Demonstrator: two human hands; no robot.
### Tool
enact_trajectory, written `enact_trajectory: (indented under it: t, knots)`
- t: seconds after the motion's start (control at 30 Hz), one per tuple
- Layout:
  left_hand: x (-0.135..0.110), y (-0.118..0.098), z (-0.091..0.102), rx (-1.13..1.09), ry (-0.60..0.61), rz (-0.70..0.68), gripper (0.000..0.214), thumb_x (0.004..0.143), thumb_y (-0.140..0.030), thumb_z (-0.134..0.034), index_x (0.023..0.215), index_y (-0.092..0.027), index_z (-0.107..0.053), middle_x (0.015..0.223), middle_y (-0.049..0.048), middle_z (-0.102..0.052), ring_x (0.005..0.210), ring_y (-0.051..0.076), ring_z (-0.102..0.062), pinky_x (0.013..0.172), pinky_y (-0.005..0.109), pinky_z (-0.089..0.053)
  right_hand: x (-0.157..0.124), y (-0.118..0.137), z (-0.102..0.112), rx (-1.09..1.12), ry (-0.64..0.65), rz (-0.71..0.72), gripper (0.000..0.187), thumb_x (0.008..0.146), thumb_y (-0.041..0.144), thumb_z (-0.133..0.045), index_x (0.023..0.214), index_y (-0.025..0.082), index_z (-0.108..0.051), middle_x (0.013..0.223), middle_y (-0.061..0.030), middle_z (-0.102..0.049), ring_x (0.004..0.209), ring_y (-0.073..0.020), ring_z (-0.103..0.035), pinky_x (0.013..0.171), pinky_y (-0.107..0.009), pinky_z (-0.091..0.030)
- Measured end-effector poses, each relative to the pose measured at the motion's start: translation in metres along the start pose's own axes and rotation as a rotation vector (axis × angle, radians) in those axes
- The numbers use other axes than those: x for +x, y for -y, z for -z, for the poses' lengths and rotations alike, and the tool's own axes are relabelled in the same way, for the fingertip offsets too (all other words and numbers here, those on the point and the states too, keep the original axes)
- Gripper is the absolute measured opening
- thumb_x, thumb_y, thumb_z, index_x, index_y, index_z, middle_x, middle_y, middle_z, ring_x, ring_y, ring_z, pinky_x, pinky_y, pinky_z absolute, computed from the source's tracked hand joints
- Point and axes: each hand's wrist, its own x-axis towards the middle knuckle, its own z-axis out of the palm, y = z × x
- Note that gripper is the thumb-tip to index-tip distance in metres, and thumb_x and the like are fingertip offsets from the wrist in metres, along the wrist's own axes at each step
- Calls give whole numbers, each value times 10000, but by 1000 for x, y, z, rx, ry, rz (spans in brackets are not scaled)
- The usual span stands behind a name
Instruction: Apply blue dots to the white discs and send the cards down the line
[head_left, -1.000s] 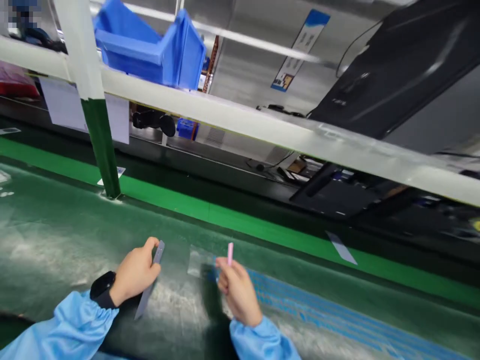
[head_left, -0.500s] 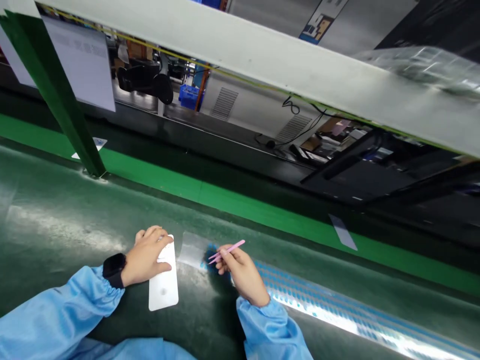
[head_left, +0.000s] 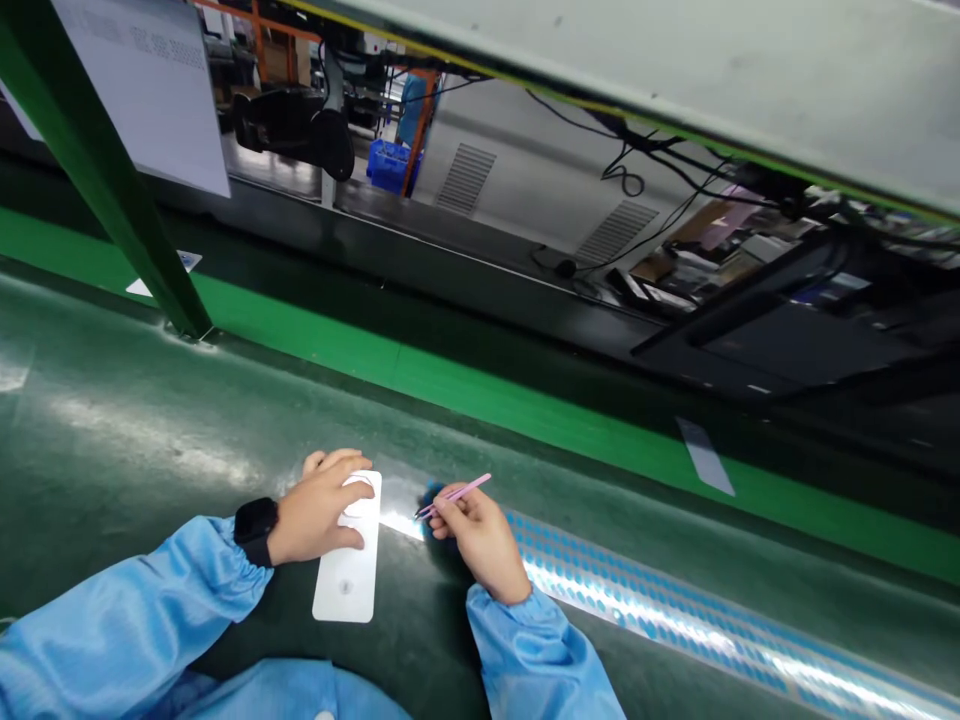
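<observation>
A flat white phone-shaped panel (head_left: pixel 348 580) lies on the dark green bench. My left hand (head_left: pixel 321 507) rests on its far end, fingers curled over it and pressing it down. Just to the right, my right hand (head_left: pixel 474 530) pinches pink tweezers (head_left: pixel 454 495), whose tips point left and down at the near end of a long clear strip of small blue round stickers (head_left: pixel 675 620). Both arms wear light blue sleeves, and a black watch (head_left: pixel 255 524) sits on my left wrist.
A bright green band (head_left: pixel 465 385) runs along the far side of the bench, with a black conveyor edge behind it. A green post (head_left: pixel 112 190) stands at the left. A pale overhead beam (head_left: pixel 675 70) crosses the top. A small grey label (head_left: pixel 705 455) lies on the band.
The view tilted down. My left hand turned the panel from edge-up to flat on the bench and holds it there. My right hand lowered the tweezers from upright toward the sticker strip.
</observation>
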Motion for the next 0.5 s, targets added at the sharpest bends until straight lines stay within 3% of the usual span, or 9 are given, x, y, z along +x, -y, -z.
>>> enact_trajectory:
  t: [0.5]
  knots:
    - [-4,9,-5,-35,-18,-52,459,597,-359,-850,960,-226,-604,1295,73,-562,1220,331,-433,954,497,-243,4,-1,-1,-108,-15,-31,642,405,740,-719,653,162,-591,507,-12,-606,443,-126,-543,446,-260,-466]
